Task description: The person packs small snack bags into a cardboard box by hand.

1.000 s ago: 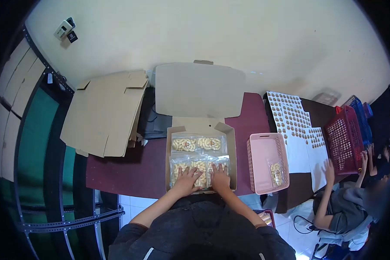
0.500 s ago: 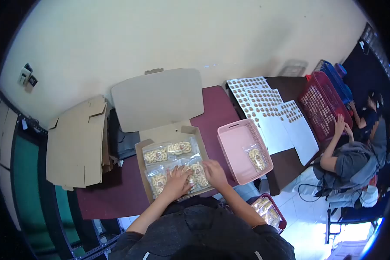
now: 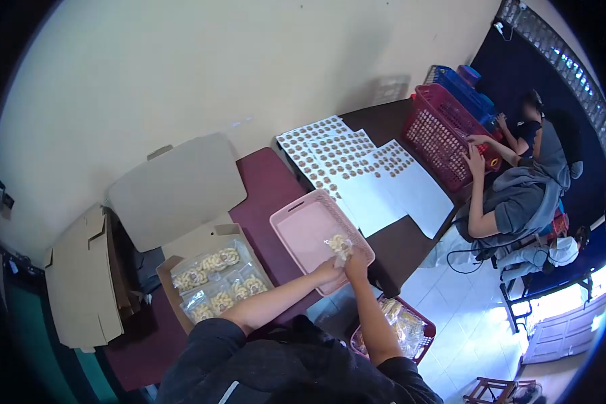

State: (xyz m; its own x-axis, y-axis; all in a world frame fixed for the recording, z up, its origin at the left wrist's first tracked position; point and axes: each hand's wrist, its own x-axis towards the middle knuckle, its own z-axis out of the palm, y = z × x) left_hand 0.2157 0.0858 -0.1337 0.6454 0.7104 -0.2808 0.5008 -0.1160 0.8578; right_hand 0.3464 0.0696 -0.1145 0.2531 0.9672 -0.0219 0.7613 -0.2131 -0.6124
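Over the near end of the pink basket, both my hands are closed on a clear packet of pale, curved cashew-like pieces. My left hand grips its near edge from the left; my right hand is against it from the right. The fingers partly hide the packet. To the left stands an open cardboard box, its lid raised against the wall. Several similar packets lie flat inside it in two rows; my left forearm passes close to its right corner.
White sheets of round brown stickers lie beyond the basket. Folded cardboard leans at the left. A basket of packets is below the table edge. At right, a co-worker reaches to a dark red crate; another person is behind.
My hands have left the packets in the cardboard box and moved right to the pink basket, taking hold of the packet there. The view has turned right.
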